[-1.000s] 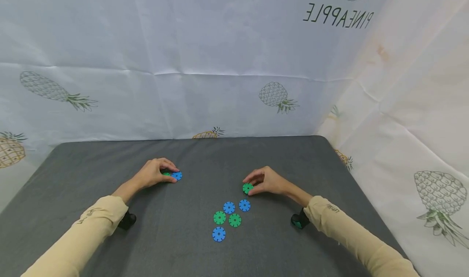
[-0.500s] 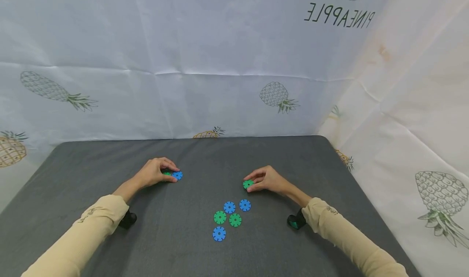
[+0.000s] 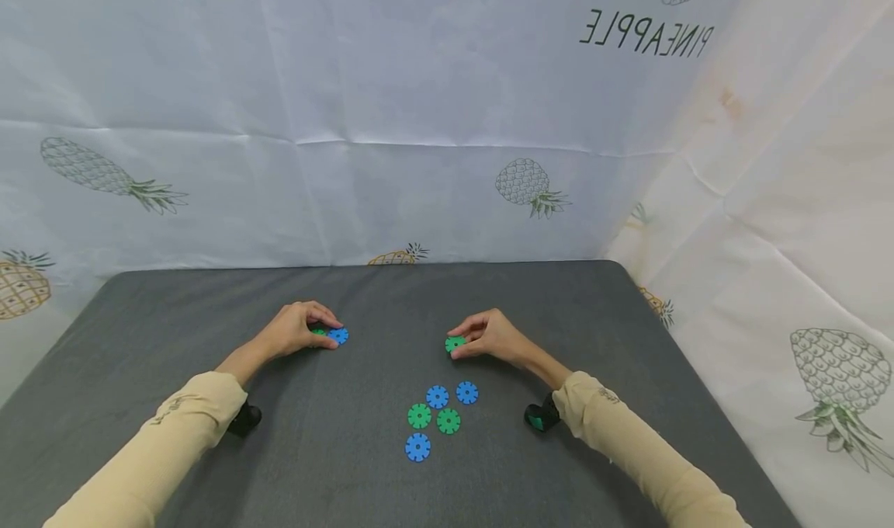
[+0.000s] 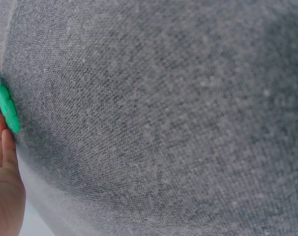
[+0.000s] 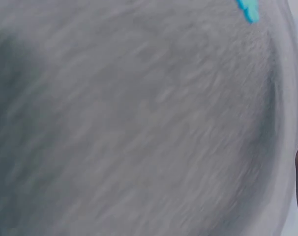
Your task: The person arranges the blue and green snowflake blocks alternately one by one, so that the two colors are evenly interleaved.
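One cream sleeve [image 3: 140, 450] comes in from the lower left, a small black device [image 3: 244, 419] under its cuff, and leads to the left hand [image 3: 289, 331]. Thumb and fingers of that hand hold a blue disc [image 3: 340, 338] and a green disc [image 3: 319, 332], the blue overlapping the green in the head view; whether the pair is joined I cannot tell.

Well to the right, five notched discs lie flat on the grey tablecloth [image 3: 335, 466]. A near blue disc [image 3: 417, 452] lies closest to the person, with a left green disc [image 3: 420, 419] just beyond it. Next come a middle blue disc [image 3: 437, 401], a right green disc [image 3: 448, 425] and a far-right blue disc [image 3: 467, 396], all close together.

Beyond this group, the right hand [image 3: 494, 337] pinches a held green disc [image 3: 452, 347] between thumb and fingers, the disc at its left side. Another black device [image 3: 539, 417] sits below its wrist, by the right sleeve [image 3: 642, 450]. White pineapple-print fabric [image 3: 419, 194] hangs behind the table.
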`<action>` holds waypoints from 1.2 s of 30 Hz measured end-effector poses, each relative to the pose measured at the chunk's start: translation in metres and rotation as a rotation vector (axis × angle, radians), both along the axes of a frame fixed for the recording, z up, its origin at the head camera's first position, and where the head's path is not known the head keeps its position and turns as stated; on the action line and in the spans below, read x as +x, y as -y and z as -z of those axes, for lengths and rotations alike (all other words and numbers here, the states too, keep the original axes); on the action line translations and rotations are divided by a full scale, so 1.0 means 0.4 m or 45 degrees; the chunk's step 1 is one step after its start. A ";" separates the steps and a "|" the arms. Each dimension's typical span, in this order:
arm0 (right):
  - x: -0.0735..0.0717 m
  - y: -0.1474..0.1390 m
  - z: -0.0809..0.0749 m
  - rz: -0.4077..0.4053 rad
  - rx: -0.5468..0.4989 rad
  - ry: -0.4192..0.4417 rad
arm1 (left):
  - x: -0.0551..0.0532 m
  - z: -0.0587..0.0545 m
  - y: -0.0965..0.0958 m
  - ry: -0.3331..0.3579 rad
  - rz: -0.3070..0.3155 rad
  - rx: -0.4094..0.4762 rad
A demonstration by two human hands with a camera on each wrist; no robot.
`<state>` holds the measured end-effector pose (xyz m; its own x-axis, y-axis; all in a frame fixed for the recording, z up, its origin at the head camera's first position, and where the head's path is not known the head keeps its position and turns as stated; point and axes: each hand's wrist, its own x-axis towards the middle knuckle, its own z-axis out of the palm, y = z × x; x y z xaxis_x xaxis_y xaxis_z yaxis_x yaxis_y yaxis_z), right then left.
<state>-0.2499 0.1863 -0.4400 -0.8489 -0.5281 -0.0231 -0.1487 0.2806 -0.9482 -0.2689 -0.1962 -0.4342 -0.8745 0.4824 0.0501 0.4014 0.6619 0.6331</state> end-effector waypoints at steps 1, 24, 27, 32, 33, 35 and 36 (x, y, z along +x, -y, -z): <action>-0.003 0.007 -0.001 0.004 -0.004 0.002 | 0.000 0.000 0.001 0.001 -0.001 0.000; -0.061 0.165 -0.010 0.059 -0.070 0.057 | 0.002 0.001 0.002 -0.011 0.006 0.010; -0.067 0.179 -0.011 0.060 -0.083 0.059 | 0.002 0.000 0.003 -0.018 0.011 0.006; -0.074 0.202 -0.007 0.067 -0.117 0.082 | 0.004 -0.001 0.001 -0.018 0.010 -0.008; -0.075 0.206 -0.006 0.073 -0.125 0.086 | 0.004 -0.001 0.000 -0.016 0.009 -0.009; -0.076 0.217 -0.005 0.079 -0.157 0.111 | 0.004 0.000 -0.002 -0.011 0.004 -0.008; -0.076 0.223 -0.005 0.083 -0.172 0.127 | 0.003 0.000 -0.004 -0.009 0.000 -0.007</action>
